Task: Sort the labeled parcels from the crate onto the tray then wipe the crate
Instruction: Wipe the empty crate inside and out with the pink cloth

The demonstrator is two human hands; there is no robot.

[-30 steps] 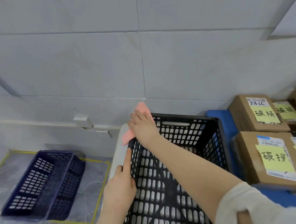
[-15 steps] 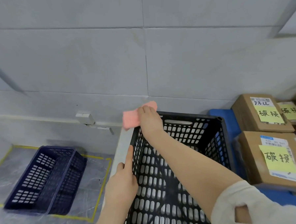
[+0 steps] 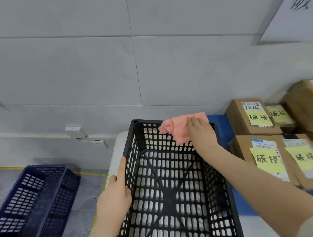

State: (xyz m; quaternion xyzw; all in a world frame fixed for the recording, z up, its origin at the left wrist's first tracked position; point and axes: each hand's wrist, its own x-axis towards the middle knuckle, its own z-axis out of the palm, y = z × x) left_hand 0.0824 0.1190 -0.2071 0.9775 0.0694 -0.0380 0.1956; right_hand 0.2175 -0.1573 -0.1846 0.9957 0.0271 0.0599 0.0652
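Blue crate [image 3: 35, 202]: on the floor at far left, inside a yellow tape outline; its near corner is cut off by the frame edge.

Left hand [image 3: 114, 198]: grips the left wall of the black crate [image 3: 134, 155], forefinger straight along the rim, thumb hooked over to the inside. The other fingers are hidden behind the wall.

Black crate: on a white table [image 3: 117, 147]; its near end is out of frame.

Pink cloth [image 3: 178, 133]: draped over the crate's far rim, near the right corner, part hanging inside.

Right hand [image 3: 202, 134]: fingers nearly straight, laid flat on the cloth and pressing it to the rim. The cloth spreads left of the fingertips [image 3: 192, 121]; the thumb is hidden.

Blue tray [image 3: 223, 121]: right of the crate, mostly covered.

Parcels [image 3: 263, 160]: brown boxes on the tray, the outer ones blurred and cut off. Yellow notes read "破损"; the rear box [image 3: 239, 121] bears handwritten "93LL". Printed labels are illegible.
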